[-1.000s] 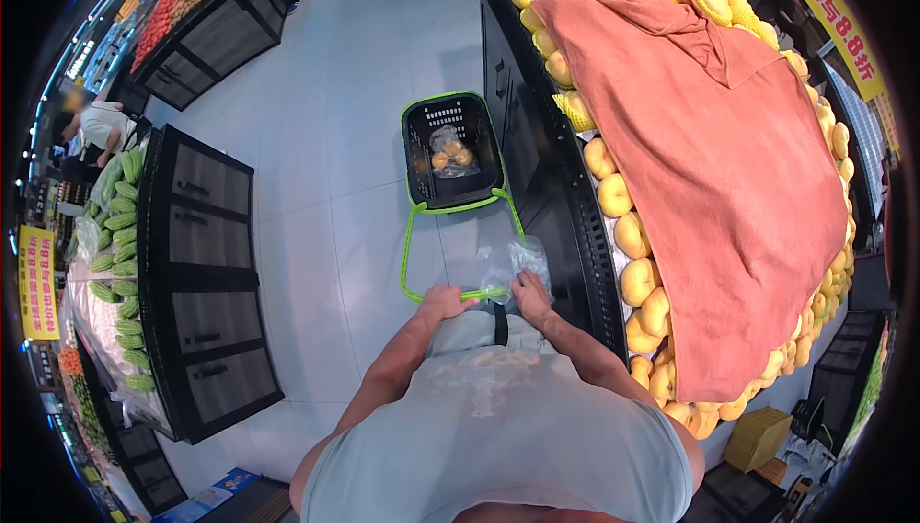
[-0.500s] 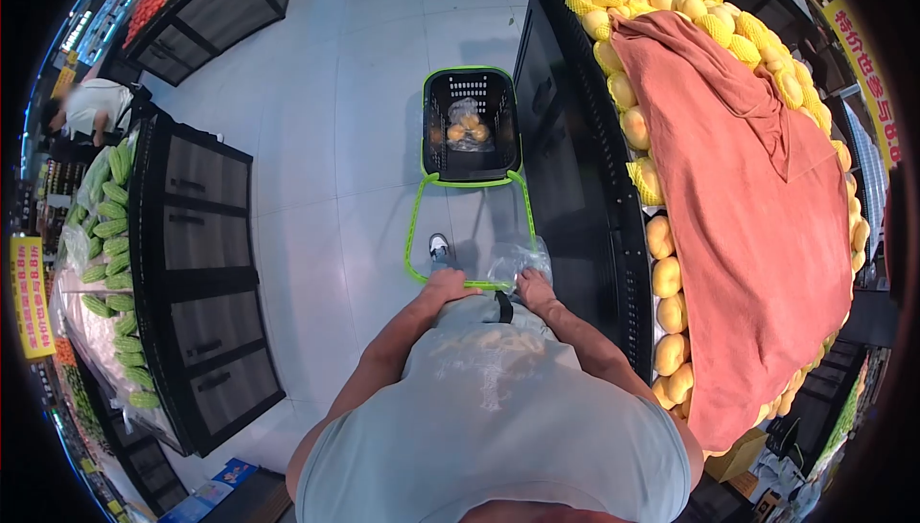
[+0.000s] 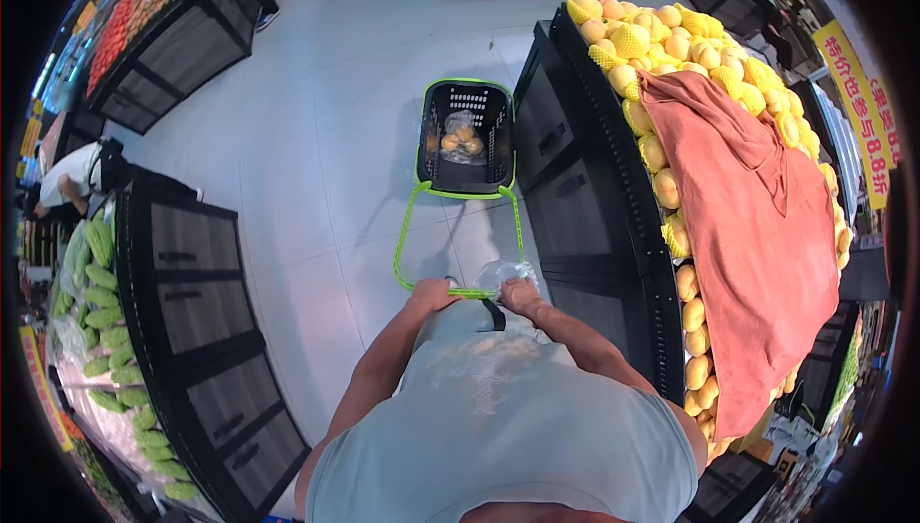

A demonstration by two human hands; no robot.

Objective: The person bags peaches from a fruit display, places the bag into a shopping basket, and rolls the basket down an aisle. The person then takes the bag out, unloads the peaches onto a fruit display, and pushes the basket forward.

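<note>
A black shopping basket [image 3: 467, 183] with a green rim stands on the floor ahead of me. Inside it lies a clear plastic bag of peaches [image 3: 463, 142]. The basket's long green handle [image 3: 400, 253] reaches back to my waist. My left hand [image 3: 435, 294] is closed round the left part of its crossbar. My right hand [image 3: 520, 294] is closed at the right end, with a crumpled clear plastic bag [image 3: 498, 276] bunched at its fingers. Whether those fingers also grip the handle is hidden.
To the right, a black display stand [image 3: 599, 226] bears peaches [image 3: 668, 188], some in yellow foam nets, partly under a reddish cloth [image 3: 757, 264]. Bitter melons [image 3: 105, 293] lie on a stand at left. A person [image 3: 86, 173] bends beyond it. Grey tiled floor [image 3: 335, 140] runs between.
The view has shifted forward and turned slightly. The left stand and the bent person show differently, and more of the far stand appears. Both hands stay at the handle's end.
</note>
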